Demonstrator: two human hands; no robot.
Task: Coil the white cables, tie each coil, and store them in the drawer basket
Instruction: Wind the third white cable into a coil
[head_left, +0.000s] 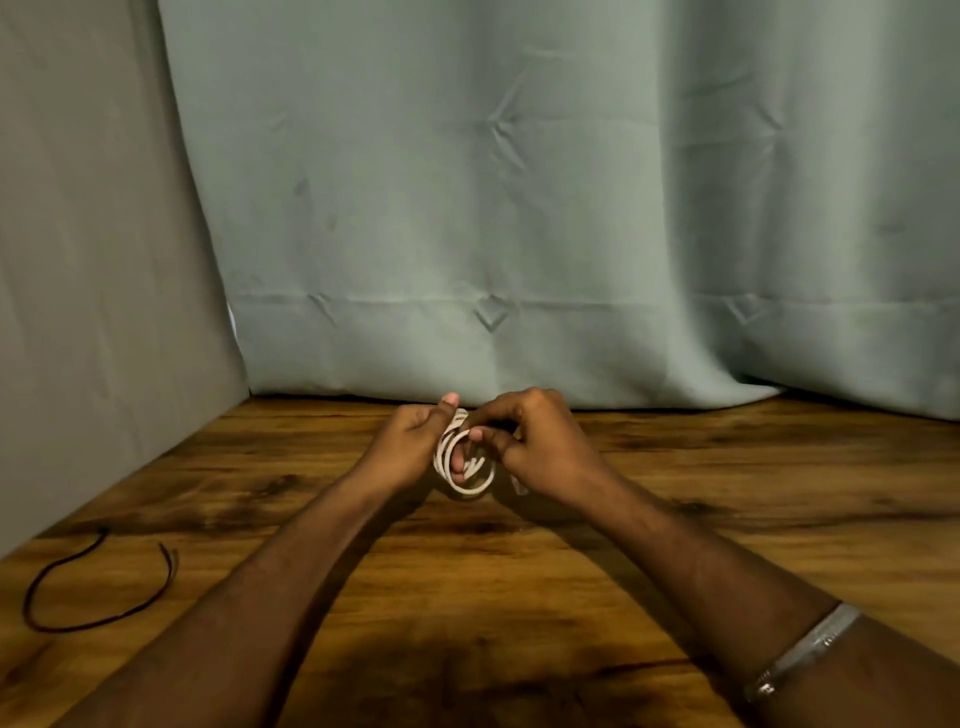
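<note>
Over the table (727, 467), both hands grip the coil (467, 480).

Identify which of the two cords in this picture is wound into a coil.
The white cable, gripped between the left hand and right hand at the centre. The thin dark cord lies loose in an open curve on the wooden table, far left.

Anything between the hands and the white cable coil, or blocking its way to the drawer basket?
Nothing between them: left hand and right hand both already grip the coiled white cable above the wooden table. No drawer basket is in view, so that path cannot be judged.
</note>
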